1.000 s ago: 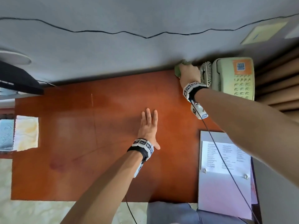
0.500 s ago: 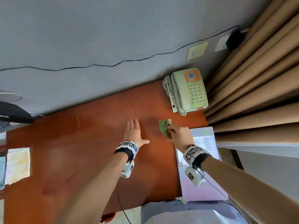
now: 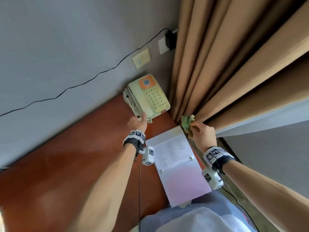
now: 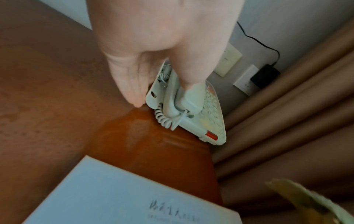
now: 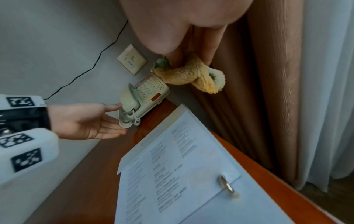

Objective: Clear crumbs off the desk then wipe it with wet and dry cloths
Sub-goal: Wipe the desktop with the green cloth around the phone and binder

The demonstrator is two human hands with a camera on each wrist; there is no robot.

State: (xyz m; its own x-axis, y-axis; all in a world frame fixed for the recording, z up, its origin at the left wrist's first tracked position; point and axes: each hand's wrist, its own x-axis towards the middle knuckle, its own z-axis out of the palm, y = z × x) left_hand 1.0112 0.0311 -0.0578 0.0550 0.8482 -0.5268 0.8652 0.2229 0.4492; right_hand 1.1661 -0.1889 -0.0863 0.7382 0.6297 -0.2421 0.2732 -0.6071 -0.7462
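The reddish-brown desk [image 3: 66, 164] shows a damp sheen near the phone [image 4: 138, 136]. My right hand [image 3: 194, 128] pinches a bunched green-and-yellow cloth [image 3: 187, 121], held in the air off the desk's right edge, close to the curtain. In the right wrist view the cloth [image 5: 191, 75] hangs from my fingers. My left hand [image 3: 139, 118] reaches to the cream telephone [image 3: 148, 96] in the back right corner. Its thumb lies on the handset [image 4: 184, 97], and its straight fingers [image 4: 132, 91] lie beside the phone's left edge.
An open ring binder [image 3: 177, 164] with printed pages lies on the desk's right part, in front of the phone. Tan curtains [image 3: 234, 64] hang just right of the desk. A black cable [image 3: 100, 72] runs along the grey wall to a plugged adapter [image 3: 169, 40].
My right hand has lifted the cloth off the desk and carried it right, toward the curtain. My left hand left the desktop and reached the phone. The view has swung right.
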